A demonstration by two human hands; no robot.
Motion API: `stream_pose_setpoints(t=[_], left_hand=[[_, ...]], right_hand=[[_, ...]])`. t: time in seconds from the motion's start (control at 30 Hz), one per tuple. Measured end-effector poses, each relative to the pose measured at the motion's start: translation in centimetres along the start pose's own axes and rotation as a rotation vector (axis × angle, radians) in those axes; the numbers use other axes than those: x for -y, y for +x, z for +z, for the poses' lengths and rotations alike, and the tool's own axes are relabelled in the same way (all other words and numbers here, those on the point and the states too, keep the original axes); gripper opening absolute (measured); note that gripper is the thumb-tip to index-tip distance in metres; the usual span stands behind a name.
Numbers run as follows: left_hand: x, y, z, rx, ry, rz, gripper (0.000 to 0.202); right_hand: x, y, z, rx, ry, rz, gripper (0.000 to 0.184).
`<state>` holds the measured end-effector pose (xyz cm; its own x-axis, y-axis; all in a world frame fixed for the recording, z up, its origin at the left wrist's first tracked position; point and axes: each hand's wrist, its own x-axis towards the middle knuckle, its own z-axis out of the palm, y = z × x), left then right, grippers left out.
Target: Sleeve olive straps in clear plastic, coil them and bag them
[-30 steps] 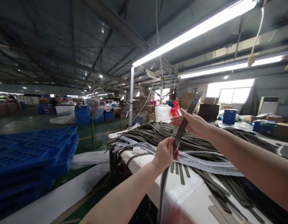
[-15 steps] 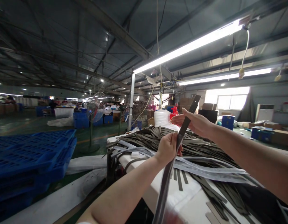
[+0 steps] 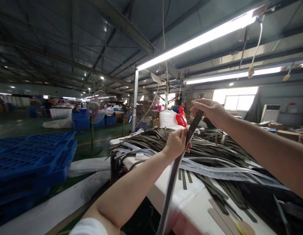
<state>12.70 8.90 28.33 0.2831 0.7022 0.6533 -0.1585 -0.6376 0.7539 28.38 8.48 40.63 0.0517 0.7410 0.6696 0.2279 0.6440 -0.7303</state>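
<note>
A long dark belt strap (image 3: 171, 181) with small holes near its upper end runs up from the bottom of the view. My left hand (image 3: 176, 143) is closed around it, below that upper end. At the tip, my right hand (image 3: 211, 109) has the strap end between its fingers, which are fairly straight. Beyond both hands, a heap of similar dark straps (image 3: 151, 138) covers much of the white table (image 3: 163, 199). Clear plastic strips (image 3: 215, 171) lie across the heap. Several short dark pieces (image 3: 184, 179) rest on the white surface below.
Blue plastic pallets (image 3: 31, 156) are stacked at the left. A standing fan (image 3: 94, 111) is behind them. White foam roll (image 3: 166, 118) and a red bag (image 3: 181, 117) stand past the heap. A yellow-edged round object (image 3: 245, 227) lies at the near right.
My right hand has moved up to the strap's end, with its fingers now over the tip. The left hand keeps its hold. The view has shifted slightly, bringing the yellow-edged object in.
</note>
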Motion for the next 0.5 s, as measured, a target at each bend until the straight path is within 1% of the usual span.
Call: stream_pose_setpoints(t=[0.07,0.1,0.2,0.27,0.37,0.43,0.5], left_hand=[[-0.3,0.2,0.2,-0.012,-0.028,-0.004,0.053],[-0.6,0.3,0.3,-0.014,-0.04,0.002,0.053],[-1.6,0.8,0.4,-0.027,-0.048,0.025,0.051],[-2.0,1.1,0.3,-0.046,-0.029,0.04,0.049],[-1.9,1.4,0.0,-0.091,0.012,0.063,0.047],[-1.6,1.4,-0.4,-0.121,0.025,0.073,0.046],[-1.5,1.3,-0.7,-0.153,0.023,0.084,0.047]], right_hand=[[-0.3,-0.4,0.3,0.047,-0.05,-0.002,0.023],[-0.5,-0.8,0.7,0.07,-0.051,-0.005,0.02],[-1.1,-2.2,2.2,0.127,-0.024,-0.036,0.018],[-1.4,-3.0,3.1,0.179,-0.018,-0.033,0.024],[-1.5,-3.7,4.1,0.277,-0.007,0.013,0.041],[-1.6,-3.9,4.4,0.287,0.077,0.069,0.049],[-2.0,-4.4,4.9,0.305,0.231,0.159,0.055]])
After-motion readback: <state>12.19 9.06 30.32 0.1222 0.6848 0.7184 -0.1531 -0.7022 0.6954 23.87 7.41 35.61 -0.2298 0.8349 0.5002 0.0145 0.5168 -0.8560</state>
